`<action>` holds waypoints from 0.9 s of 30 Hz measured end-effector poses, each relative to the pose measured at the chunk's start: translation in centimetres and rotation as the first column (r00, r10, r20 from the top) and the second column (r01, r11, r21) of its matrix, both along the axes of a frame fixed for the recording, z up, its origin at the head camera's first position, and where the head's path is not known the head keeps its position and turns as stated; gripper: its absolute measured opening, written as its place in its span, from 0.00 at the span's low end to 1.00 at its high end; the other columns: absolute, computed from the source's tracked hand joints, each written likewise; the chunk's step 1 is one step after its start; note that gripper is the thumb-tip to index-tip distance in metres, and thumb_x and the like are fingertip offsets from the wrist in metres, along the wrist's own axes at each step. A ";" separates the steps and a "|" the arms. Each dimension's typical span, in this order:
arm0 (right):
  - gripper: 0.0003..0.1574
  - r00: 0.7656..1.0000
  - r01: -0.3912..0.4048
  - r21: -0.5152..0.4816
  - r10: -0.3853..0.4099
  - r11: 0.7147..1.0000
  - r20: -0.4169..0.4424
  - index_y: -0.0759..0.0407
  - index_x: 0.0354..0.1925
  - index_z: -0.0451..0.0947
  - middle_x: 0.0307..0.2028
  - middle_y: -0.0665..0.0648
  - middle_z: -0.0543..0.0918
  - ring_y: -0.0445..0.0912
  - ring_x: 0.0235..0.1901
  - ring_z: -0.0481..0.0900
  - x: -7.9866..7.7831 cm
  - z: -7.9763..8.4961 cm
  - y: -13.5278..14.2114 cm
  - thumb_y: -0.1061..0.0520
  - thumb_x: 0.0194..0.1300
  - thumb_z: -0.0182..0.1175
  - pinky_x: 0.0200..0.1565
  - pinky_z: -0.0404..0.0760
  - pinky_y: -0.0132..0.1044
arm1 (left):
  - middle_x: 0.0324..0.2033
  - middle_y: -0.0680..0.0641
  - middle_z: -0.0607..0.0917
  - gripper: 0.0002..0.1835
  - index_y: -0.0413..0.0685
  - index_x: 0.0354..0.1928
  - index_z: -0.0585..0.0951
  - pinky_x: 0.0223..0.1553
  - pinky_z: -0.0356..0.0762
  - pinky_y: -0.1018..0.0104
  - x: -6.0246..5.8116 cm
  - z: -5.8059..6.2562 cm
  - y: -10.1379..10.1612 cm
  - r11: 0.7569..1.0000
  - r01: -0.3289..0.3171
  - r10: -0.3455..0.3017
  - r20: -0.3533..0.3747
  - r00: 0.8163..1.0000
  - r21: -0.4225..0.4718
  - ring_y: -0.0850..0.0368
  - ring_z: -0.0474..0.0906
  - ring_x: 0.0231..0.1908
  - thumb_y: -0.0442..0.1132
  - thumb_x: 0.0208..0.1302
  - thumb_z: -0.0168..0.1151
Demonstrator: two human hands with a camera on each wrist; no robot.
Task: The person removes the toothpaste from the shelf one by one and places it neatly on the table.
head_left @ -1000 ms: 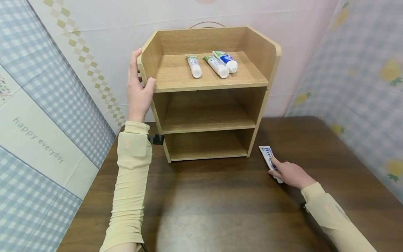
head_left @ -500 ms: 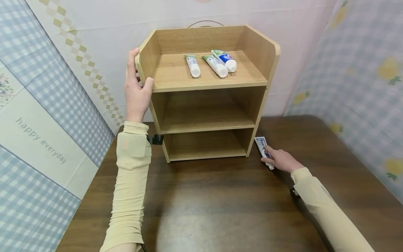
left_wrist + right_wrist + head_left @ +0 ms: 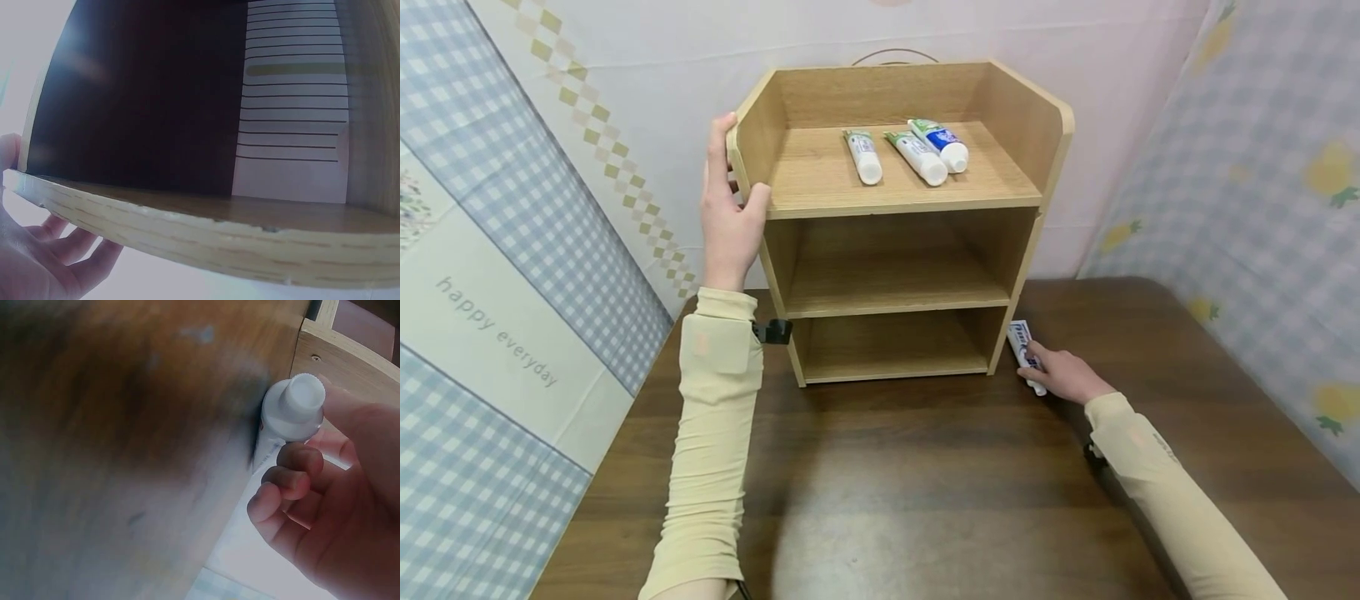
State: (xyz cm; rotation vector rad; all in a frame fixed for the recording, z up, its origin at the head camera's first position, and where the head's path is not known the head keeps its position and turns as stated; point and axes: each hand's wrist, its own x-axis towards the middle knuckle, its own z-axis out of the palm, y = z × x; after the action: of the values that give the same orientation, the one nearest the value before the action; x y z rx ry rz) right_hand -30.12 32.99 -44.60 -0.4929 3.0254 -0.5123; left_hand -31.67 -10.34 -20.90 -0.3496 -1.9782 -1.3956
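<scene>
Checked cloth hangs on the left, fruit-printed cloth on the right, and white cloth behind the brown desk. At the desk's far side stands a three-tier wooden shelf unit, its right side panel blocking the way leftward for the right hand. The left hand grips the unit's upper left panel, thumb inside, fingers curled round outside. The right hand pinches a white-and-blue tube between thumb and fingers; this tube lies low at the desk, just right of the unit's base, cap end nearer; whether it touches the panel I cannot tell. On the top shelf lie a blue-and-green tube and two white tubes, one beside it and one farther left.
</scene>
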 end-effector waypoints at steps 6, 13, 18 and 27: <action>0.23 1.000 -0.018 -0.014 0.018 1.000 -0.021 0.64 0.50 0.68 0.24 0.55 0.75 0.46 0.21 0.71 0.2 0.1 -0.1 0.47 0.69 0.56 0.29 0.72 0.44 | 0.63 0.53 0.69 0.38 0.66 0.70 0.62 0.41 0.76 0.66 0.1 0.3 0.0 1.000 -0.005 0.005 0.010 1.000 -0.021 0.57 0.71 0.44 0.31 0.56 0.46; 0.24 1.000 0.009 -0.030 -0.008 1.000 0.010 0.65 0.52 0.69 0.35 0.64 0.83 0.50 0.29 0.80 0.4 0.6 0.0 0.48 0.69 0.56 0.37 0.78 0.53 | 0.64 0.53 0.69 0.38 0.67 0.70 0.62 0.40 0.77 0.65 -0.3 0.2 -0.3 0.999 -0.006 0.005 -0.003 1.000 -0.039 0.57 0.72 0.44 0.31 0.56 0.47; 0.27 0.998 0.053 0.067 -0.054 0.996 0.023 0.65 0.58 0.70 0.39 0.65 0.85 0.54 0.33 0.83 0.8 1.4 -0.3 0.48 0.70 0.54 0.37 0.79 0.55 | 0.63 0.52 0.70 0.38 0.66 0.70 0.62 0.40 0.78 0.66 -0.6 -0.1 -0.4 0.999 -0.002 0.001 -0.016 1.000 -0.042 0.56 0.73 0.43 0.30 0.56 0.48; 0.20 0.987 0.042 0.074 -0.030 0.996 -0.156 0.61 0.51 0.76 0.34 0.60 0.86 0.52 0.30 0.83 3.0 5.3 -3.5 0.49 0.70 0.53 0.30 0.78 0.52 | 0.61 0.54 0.71 0.40 0.75 0.69 0.62 0.39 0.79 0.65 -2.7 -1.1 -1.3 0.999 -0.001 0.001 -0.019 1.000 -0.038 0.57 0.73 0.43 0.31 0.56 0.50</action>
State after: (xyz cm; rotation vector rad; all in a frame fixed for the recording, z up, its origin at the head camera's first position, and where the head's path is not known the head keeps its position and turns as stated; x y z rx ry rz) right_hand -27.13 29.52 -39.34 -0.4962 3.1931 -0.3729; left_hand -34.34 -11.63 -22.04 -0.3776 -1.9915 -1.3510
